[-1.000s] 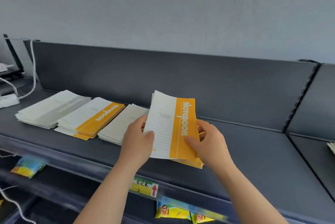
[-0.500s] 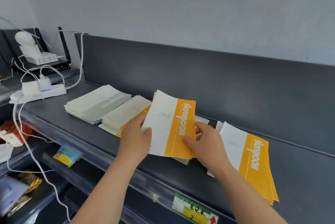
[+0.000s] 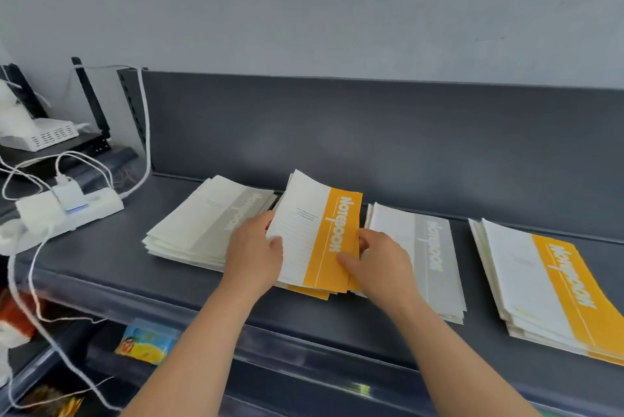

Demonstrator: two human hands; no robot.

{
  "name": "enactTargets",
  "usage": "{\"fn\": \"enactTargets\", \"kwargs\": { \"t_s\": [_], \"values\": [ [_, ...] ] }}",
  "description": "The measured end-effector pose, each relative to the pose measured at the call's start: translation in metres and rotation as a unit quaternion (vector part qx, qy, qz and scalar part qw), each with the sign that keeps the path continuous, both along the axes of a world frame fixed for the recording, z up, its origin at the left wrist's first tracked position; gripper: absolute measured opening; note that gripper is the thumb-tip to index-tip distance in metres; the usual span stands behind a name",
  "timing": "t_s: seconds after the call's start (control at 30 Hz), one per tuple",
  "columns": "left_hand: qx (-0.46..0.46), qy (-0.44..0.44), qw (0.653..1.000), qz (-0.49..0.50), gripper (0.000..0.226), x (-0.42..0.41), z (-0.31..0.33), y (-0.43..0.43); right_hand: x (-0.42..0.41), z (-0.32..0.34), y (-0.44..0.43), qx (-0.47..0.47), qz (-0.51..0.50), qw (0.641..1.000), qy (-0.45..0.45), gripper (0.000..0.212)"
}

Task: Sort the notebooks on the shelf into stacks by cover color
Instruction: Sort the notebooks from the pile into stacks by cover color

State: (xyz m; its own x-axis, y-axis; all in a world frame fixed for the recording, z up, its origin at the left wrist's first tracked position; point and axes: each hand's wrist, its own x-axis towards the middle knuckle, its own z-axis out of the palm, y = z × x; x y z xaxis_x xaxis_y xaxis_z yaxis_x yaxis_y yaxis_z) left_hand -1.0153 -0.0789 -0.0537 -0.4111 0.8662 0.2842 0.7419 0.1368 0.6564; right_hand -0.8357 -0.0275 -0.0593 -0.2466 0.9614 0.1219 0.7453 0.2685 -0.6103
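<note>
Both hands hold a bundle of orange-banded notebooks (image 3: 317, 234), tilted up at its far edge over an orange stack on the dark shelf (image 3: 354, 322). My left hand (image 3: 253, 254) grips its left edge, thumb on the white cover. My right hand (image 3: 378, 264) grips the right edge, thumb on the orange band. A grey-banded stack (image 3: 206, 224) lies to the left, another grey-banded stack (image 3: 432, 258) to the right. A second orange-banded stack (image 3: 547, 285) lies at the far right.
A white power strip (image 3: 67, 210) with a charger and white cables (image 3: 30, 281) sits at the shelf's left end. A white box stands behind it. Colourful packets (image 3: 145, 342) lie on the lower shelf. The shelf's back panel rises just behind the stacks.
The held orange bundle has travelled left from the right-hand orange stack, past a grey stack, to sit over the left orange stack. The camera view has swung left with it.
</note>
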Motion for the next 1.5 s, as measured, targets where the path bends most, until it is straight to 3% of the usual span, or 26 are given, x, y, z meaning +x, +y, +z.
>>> {"fn": "enactTargets", "kwargs": {
  "t_s": [0.3,0.47,0.73,1.07,1.5],
  "values": [
    [-0.039,0.035,0.999,-0.012,0.026,-0.023,-0.011,0.005,-0.016,-0.003,-0.004,0.016,0.006,0.995,-0.103,0.033],
    [-0.054,0.113,0.992,-0.002,0.038,-0.021,-0.007,0.0,-0.016,-0.001,-0.008,0.04,-0.019,0.996,-0.077,0.049],
    [0.036,0.115,0.987,-0.102,0.039,0.022,0.017,-0.013,0.021,0.019,-0.027,0.133,-0.076,0.987,-0.057,0.04],
    [0.058,0.1,0.97,-0.215,0.038,0.123,0.02,-0.015,0.124,0.026,-0.062,0.149,-0.18,0.97,-0.063,0.038],
    [0.088,0.068,0.945,-0.307,0.033,0.336,0.02,-0.019,0.343,0.035,-0.108,0.127,-0.272,0.949,-0.092,0.042]
  ]
}}
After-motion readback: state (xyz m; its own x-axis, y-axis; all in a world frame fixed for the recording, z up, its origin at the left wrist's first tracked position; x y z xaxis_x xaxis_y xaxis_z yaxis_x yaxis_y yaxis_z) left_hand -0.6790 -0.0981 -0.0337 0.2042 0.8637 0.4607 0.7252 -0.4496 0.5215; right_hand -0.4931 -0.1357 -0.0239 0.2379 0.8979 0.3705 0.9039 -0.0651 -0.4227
